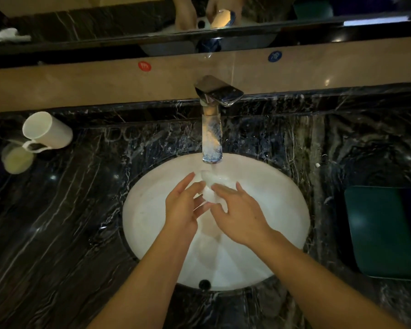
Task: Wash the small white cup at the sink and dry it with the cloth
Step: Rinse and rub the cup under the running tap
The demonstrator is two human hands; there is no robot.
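Over the white sink (152, 222), both hands meet under the running tap (211, 129). The left hand (183, 205) and right hand (240, 214) hold their fingers loosely spread around something white and blurred, probably the small white cup (209, 184). A white mug (46, 130) lies tipped on the dark worktop (57, 233) at left.

Both bare forearms reach forward and inward, so the hands meet close together. The left hand (184, 205) has its fingers loosely spread and pointing up and to the right, nearly touching the right hand (240, 214). The right hand's fingers are relaxed and slightly bent, pointing left.
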